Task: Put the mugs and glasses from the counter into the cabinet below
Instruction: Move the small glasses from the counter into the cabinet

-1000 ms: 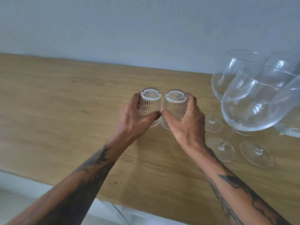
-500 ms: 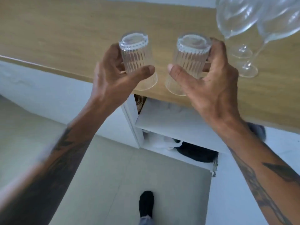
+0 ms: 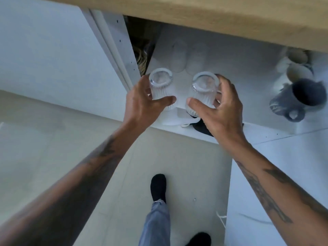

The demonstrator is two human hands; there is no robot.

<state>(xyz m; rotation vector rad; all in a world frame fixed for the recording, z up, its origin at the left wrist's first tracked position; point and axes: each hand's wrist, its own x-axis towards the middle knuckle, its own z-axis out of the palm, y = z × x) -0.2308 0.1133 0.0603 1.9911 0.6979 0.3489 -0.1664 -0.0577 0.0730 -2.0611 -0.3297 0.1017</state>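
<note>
My left hand [image 3: 142,102] grips a ribbed clear glass [image 3: 160,86], held upside down. My right hand [image 3: 220,110] grips a second ribbed glass [image 3: 203,89], also base up. Both hover just in front of the white cabinet shelf [image 3: 239,68] under the wooden counter [image 3: 230,13]. Two more clear glasses [image 3: 177,55] stand upside down farther back on that shelf. At the shelf's right end sit a grey mug [image 3: 300,98] and two pale mugs [image 3: 298,70] behind it.
The open cabinet's left side panel [image 3: 122,50] is close to my left hand. White and dark items [image 3: 198,123] lie on the lower shelf. A white door panel [image 3: 284,174] stands at the right. My feet [image 3: 158,187] are on the pale floor.
Both hands have carried the two ribbed glasses off the counter and down to the front of the cabinet shelf. My view has tilted from the countertop to the cabinet and floor.
</note>
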